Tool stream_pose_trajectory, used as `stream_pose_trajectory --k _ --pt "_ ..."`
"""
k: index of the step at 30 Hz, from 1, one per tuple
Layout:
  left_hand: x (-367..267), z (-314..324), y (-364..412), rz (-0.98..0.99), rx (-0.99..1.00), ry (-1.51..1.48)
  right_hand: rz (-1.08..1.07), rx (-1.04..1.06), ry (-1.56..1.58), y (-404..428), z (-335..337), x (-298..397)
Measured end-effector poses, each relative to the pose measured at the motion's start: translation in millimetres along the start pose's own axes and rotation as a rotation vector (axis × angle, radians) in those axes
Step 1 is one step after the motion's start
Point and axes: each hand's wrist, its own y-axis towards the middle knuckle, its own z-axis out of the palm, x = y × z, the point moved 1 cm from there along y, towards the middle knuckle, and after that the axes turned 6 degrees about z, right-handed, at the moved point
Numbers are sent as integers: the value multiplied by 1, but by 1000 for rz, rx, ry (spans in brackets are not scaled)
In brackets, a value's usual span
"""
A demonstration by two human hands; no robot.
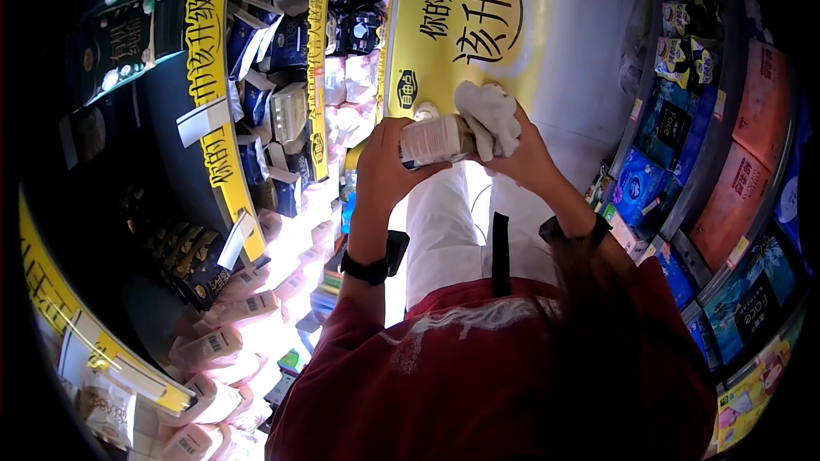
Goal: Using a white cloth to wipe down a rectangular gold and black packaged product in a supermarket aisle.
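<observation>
My left hand grips a small plastic-wrapped package by its near end, with the thumb along the lower edge. The package has a pale side with printing and is held level in front of my legs. In my right hand is a bunched white cloth, pressed against the far right end of the package. The cloth hides that end and part of my right fingers. A dark band sits on each wrist.
Shelves of dark packages with yellow edge strips and paper tags rise on the left, pink packs lower down. Tissue packs and orange packs fill the right shelves. A yellow printed panel lies ahead.
</observation>
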Motion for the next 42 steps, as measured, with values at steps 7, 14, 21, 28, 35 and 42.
stream_pose_trajectory --k 7,14,21,28,35,42 --pt "12 11 1 29 31 227 -116 -81 -30 9 -1 14" --pt "6 23 6 175 98 318 -362 -128 -980 6 42 31" --pt "23 30 2 160 20 425 -374 -98 -1050 -15 61 28" --pt "37 33 -1 135 22 485 -337 17 -803 -28 45 34" --pt "20 34 1 106 23 444 -340 -211 -1012 -10 38 39" --pt "35 23 4 -112 -207 100 -356 61 -735 -27 45 35"
